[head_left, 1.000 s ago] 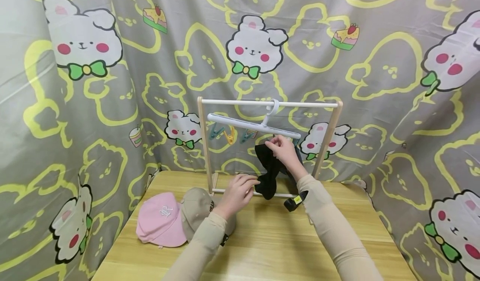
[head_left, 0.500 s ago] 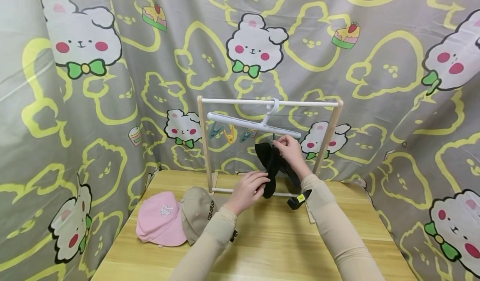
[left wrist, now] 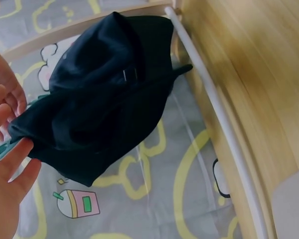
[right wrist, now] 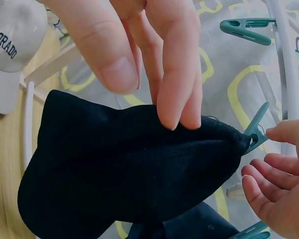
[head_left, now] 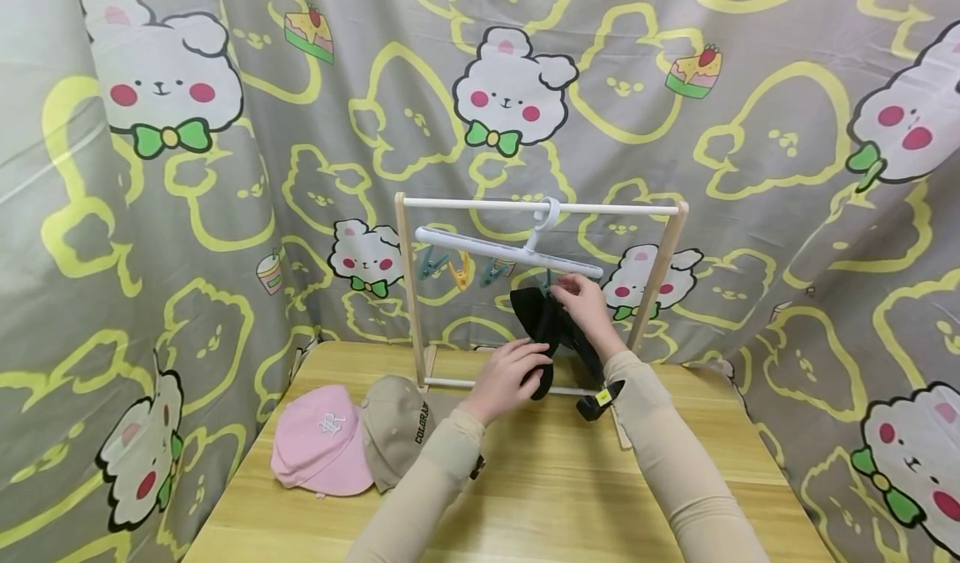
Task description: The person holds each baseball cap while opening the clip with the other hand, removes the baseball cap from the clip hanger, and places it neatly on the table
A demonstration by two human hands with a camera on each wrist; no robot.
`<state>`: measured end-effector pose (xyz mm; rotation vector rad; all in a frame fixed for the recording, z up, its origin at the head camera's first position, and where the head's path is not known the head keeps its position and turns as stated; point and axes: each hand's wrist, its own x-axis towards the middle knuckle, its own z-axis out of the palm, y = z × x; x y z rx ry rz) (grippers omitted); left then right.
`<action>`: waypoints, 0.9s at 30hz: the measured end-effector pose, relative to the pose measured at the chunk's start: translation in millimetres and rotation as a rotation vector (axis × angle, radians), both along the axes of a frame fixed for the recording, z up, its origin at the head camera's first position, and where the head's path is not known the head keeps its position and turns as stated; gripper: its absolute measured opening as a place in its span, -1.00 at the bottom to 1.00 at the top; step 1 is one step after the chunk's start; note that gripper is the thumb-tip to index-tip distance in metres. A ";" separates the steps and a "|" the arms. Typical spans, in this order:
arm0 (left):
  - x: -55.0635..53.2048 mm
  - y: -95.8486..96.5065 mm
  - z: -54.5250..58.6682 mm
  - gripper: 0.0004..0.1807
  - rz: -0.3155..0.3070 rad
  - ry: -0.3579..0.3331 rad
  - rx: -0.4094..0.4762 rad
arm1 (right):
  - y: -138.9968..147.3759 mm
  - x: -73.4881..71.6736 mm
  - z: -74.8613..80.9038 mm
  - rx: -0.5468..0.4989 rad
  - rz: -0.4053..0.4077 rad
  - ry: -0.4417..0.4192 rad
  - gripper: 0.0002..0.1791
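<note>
A black cap (right wrist: pixel 134 164) hangs from a teal clothespin (right wrist: pixel 257 130) under the white hanger (head_left: pixel 510 253). My right hand (right wrist: pixel 279 181) is at this clothespin; its thumb tip lies close to one end and the other fingers are apart from it. From the left, my left hand (head_left: pixel 513 379) reaches to the cap, with fingertips touching the cloth and the thumb held away. A darker navy cap (left wrist: pixel 97 57) hangs behind, partly covered, and another teal clothespin (right wrist: pixel 253 230) shows beside it.
The hanger hooks over a wooden rack (head_left: pixel 412 288) on the table (head_left: pixel 540 496). Left of it lie a pink cap (head_left: pixel 322 442) and a beige cap (head_left: pixel 393 429). A yellow clothespin (head_left: pixel 459 273) hangs between teal ones. A patterned curtain (head_left: pixel 637 46) surrounds the table.
My right hand has shifted slightly right from the cap's top edge, and the clothespin there now shows. My left hand has moved right across the cap's lower part.
</note>
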<state>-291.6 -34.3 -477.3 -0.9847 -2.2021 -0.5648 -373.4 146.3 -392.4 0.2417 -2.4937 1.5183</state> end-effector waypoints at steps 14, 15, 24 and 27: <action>-5.0 5.8 -0.8 -0.77 0.006 -0.091 -0.034 | -3.3 -5.6 -4.5 0.076 0.041 0.083 -0.58; -5.5 6.2 -0.6 -0.77 0.004 -0.092 -0.031 | -3.8 -5.8 -4.7 0.067 0.048 0.082 -0.58; -10.7 9.7 0.9 -0.78 0.018 -0.093 -0.027 | -5.6 -7.6 -6.7 0.036 0.085 0.068 -0.59; -12.4 10.2 1.9 -0.78 0.021 -0.092 -0.031 | -6.1 -8.8 -7.8 0.036 0.085 0.062 -0.59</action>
